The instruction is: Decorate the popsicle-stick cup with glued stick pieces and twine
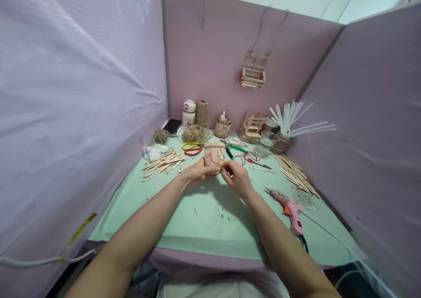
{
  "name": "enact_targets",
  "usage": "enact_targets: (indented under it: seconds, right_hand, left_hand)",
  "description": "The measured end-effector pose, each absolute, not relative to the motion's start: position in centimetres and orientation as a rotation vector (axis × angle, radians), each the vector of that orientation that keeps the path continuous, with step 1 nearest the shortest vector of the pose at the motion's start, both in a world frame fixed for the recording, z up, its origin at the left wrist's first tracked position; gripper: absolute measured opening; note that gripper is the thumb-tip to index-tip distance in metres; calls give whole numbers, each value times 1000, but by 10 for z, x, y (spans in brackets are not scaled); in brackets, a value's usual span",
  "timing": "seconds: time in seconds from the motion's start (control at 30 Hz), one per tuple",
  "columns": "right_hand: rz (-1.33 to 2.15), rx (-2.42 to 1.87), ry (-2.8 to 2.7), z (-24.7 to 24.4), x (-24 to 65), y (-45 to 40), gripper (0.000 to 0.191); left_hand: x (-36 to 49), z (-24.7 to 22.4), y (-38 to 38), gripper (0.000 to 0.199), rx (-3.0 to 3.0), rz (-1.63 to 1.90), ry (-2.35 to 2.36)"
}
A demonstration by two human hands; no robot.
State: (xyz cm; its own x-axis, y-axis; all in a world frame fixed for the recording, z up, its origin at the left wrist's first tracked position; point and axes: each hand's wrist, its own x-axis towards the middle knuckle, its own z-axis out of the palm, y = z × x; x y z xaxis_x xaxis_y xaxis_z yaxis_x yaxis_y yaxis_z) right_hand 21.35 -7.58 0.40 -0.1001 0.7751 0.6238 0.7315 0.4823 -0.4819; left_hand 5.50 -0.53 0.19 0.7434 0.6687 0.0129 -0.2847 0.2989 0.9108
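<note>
My left hand (199, 172) grips a small panel of pale flat wooden sticks (210, 152) by its lower left side, the thumb lying along the bottom edge. Twine runs across the panel's top. A thin red cord (214, 161) curves over its face towards the lower right corner. There my right hand (238, 179) is closed in a pinch, apparently on the cord; the fingertips hide the exact grip. Just behind the panel lie scissors with yellow and red handles (192, 149) and green-handled pliers (237, 149).
Loose wooden sticks lie left (166, 162) and right (297, 175). A pink glue gun (289, 208) rests at the right, its cord trailing off the front. Behind stand a glass of water (265, 144), white glue sticks (289, 118), a bottle (189, 114) and tangled twine (197, 133).
</note>
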Motion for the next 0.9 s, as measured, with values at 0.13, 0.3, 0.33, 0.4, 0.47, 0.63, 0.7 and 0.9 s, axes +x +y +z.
enact_targets:
  seconds: [0.13,0.3,0.33,0.4,0.47,0.63,0.7,0.9]
  right_hand:
    - [36,-1255,-1891,8,216,-77,8]
    - [46,-1255,-1850,8,217,-79,9]
    - [51,-1253,-1837,8,217,-79,9]
    - [55,-1243,-1818,8,217,-80,9]
    - [45,-1234,-1814,7,217,-80,10]
    - [39,-1218,-1821,8,219,-80,9]
    - [50,-1221,-1814,9,220,-81,9]
    - [264,-1177,-1646,14,224,-84,10]
  left_hand:
    - [56,-3,-4,54,1001,694,449]
    - [56,-6,-2,55,999,667,351]
    - [55,-6,-2,55,1005,664,337]
    - [55,-3,-3,54,1013,653,320]
    - [55,-1,-5,52,1010,644,308]
    - [56,-1,-6,48,1000,660,282]
    - [57,-4,-3,48,992,682,277]
    - [56,-10,6,56,1000,791,243]
